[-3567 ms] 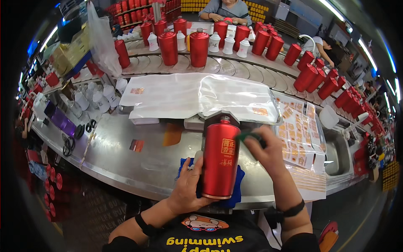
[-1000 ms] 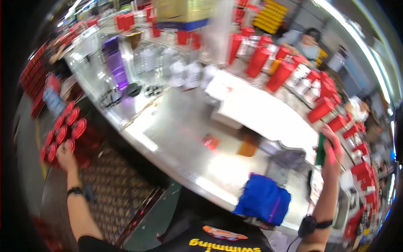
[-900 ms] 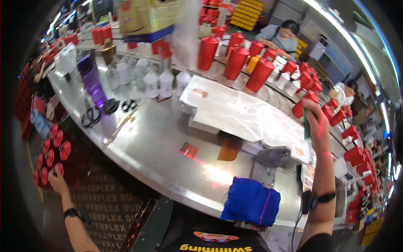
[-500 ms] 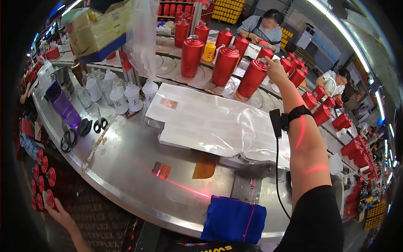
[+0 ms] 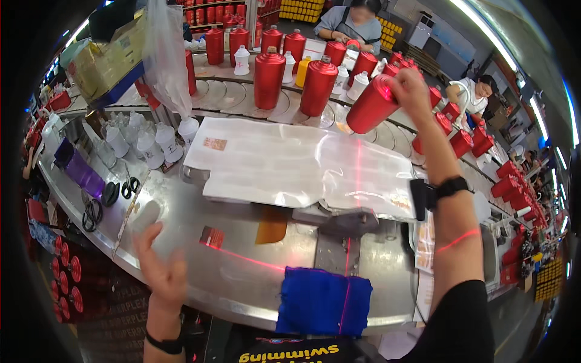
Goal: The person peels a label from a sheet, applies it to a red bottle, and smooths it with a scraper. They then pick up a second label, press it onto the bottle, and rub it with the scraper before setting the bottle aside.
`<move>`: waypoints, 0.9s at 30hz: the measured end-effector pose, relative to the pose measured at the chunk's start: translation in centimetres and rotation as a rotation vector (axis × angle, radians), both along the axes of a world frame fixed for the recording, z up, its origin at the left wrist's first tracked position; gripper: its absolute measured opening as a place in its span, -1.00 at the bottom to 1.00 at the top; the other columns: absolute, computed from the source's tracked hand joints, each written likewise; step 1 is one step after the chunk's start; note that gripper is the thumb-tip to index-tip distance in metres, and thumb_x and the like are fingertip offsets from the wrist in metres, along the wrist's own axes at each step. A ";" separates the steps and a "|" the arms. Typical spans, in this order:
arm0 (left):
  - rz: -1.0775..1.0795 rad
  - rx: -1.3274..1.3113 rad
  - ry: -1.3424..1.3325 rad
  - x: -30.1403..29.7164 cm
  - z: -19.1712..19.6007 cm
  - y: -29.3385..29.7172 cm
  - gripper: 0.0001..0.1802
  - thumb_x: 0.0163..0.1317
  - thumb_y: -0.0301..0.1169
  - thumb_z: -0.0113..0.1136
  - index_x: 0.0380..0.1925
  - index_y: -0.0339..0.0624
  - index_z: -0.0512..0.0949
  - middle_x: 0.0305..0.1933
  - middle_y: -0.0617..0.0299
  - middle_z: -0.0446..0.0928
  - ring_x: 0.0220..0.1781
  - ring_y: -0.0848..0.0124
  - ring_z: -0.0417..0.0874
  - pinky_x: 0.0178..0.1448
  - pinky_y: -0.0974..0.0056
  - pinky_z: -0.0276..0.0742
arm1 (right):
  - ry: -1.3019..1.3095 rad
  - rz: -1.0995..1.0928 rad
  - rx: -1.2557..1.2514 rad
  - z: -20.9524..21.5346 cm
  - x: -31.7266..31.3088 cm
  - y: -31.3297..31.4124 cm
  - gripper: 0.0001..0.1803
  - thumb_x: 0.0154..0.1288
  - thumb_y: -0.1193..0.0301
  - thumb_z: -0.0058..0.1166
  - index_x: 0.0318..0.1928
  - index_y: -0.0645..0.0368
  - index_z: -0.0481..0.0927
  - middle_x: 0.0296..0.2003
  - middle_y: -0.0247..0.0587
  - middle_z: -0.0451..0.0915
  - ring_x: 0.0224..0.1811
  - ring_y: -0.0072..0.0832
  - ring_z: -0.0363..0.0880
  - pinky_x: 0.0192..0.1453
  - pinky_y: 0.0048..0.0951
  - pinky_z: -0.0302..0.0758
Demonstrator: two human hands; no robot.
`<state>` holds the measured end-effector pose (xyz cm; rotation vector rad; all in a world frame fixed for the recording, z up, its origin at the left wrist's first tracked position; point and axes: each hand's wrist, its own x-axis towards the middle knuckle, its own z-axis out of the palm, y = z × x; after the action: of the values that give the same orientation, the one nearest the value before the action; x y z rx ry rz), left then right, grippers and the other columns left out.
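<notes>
My right hand [image 5: 413, 91] grips a glossy red bottle [image 5: 374, 104] near its neck. The bottle leans, its top to the right and its base just above the far edge of the covered bench. Its neck is hidden by my fingers. My left hand [image 5: 160, 266], blurred, hovers over the near left edge of the metal bench [image 5: 242, 296] with its fingers apart and no object visible in it. A pale blur shows at a fingertip. Behind the bench, more red bottles [image 5: 269, 78] stand on a conveyor of rounded plates [image 5: 227, 95].
A white plastic sheet [image 5: 260, 160] covers the bench's middle. A folded blue cloth [image 5: 324, 301] lies near me. White-capped glass bottles [image 5: 150, 150], a purple bottle [image 5: 82, 169] and scissors [image 5: 129, 187] sit left. Red caps [image 5: 63, 272] are stacked lower left. Two co-workers [image 5: 350, 27] sit beyond.
My right hand has tilted the red bottle and raised it off the conveyor. My left hand has come from the red caps to above the bench edge. The view has shifted slightly.
</notes>
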<state>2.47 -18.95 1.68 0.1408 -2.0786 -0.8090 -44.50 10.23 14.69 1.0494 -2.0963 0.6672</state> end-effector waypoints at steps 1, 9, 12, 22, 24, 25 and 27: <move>-0.070 0.000 -0.031 -1.8 1.1 1.4 -0.47 0.19 -0.48 0.12 0.17 -0.42 0.30 0.18 -0.07 0.36 0.27 0.15 0.36 0.40 0.11 0.14 | 0.001 0.033 0.003 3.0 3.5 1.8 -0.77 0.14 0.40 0.27 -0.42 0.28 0.51 -0.35 -0.11 0.51 -0.27 -0.25 0.50 -0.16 -0.35 0.43; -0.927 0.606 -0.201 -10.9 6.2 12.7 -0.11 0.17 -0.07 0.32 0.34 -0.33 0.13 0.24 -0.02 0.34 0.27 0.20 0.41 0.34 0.18 0.31 | -0.676 0.614 -0.283 6.6 20.7 7.5 -0.92 0.34 0.48 0.06 -0.32 0.22 0.52 -0.11 -0.29 0.50 -0.03 -0.57 0.45 0.12 -0.50 0.37; -1.276 0.942 -0.344 -11.1 6.7 17.3 -0.06 0.18 -0.02 0.30 0.36 -0.29 0.05 0.19 0.06 0.36 0.18 0.35 0.44 0.26 0.24 0.38 | -0.836 0.622 -0.309 0.6 24.2 6.7 -0.87 0.33 0.39 0.11 -0.27 0.20 0.55 -0.13 -0.30 0.53 -0.08 -0.57 0.47 0.06 -0.52 0.40; -0.994 1.464 -0.656 -9.2 0.7 19.1 -0.36 0.28 -0.13 0.23 0.21 -0.20 0.22 0.00 0.15 0.48 -0.08 0.45 0.60 -0.03 0.30 0.60 | -1.289 0.278 -0.475 -12.6 29.9 7.9 -0.61 0.53 0.21 -0.17 0.13 0.24 0.46 -0.06 -0.30 0.54 0.01 -0.60 0.43 0.12 -0.55 0.38; -1.002 1.473 -0.672 -9.3 0.5 19.5 -0.37 0.29 -0.13 0.22 0.21 -0.20 0.22 0.00 0.15 0.48 -0.08 0.45 0.60 -0.02 0.30 0.60 | -1.236 0.271 -0.465 -12.6 29.5 8.0 -0.63 0.52 0.23 -0.16 0.11 0.24 0.48 -0.07 -0.31 0.54 0.00 -0.60 0.44 0.12 -0.55 0.38; -0.950 1.441 -0.645 -9.3 0.3 19.8 -0.40 0.30 -0.15 0.21 0.20 -0.20 0.24 -0.01 0.16 0.49 -0.08 0.45 0.60 -0.02 0.30 0.60 | -1.180 0.268 -0.446 -12.5 29.3 8.1 -0.65 0.52 0.25 -0.16 0.08 0.24 0.50 -0.08 -0.31 0.54 -0.01 -0.60 0.44 0.11 -0.55 0.38; -0.937 1.406 -0.640 -9.7 0.3 20.4 -0.43 0.31 -0.16 0.19 0.19 -0.20 0.26 -0.02 0.17 0.50 -0.09 0.45 0.61 -0.01 0.30 0.60 | -1.048 0.276 -0.457 -13.3 28.8 8.1 -0.68 0.51 0.29 -0.15 0.06 0.22 0.52 -0.09 -0.29 0.54 -0.04 -0.59 0.45 0.08 -0.53 0.40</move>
<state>-7.20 1.44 1.99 0.1806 -1.5894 -3.0003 -15.74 18.29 1.36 0.7842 -2.3968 2.0646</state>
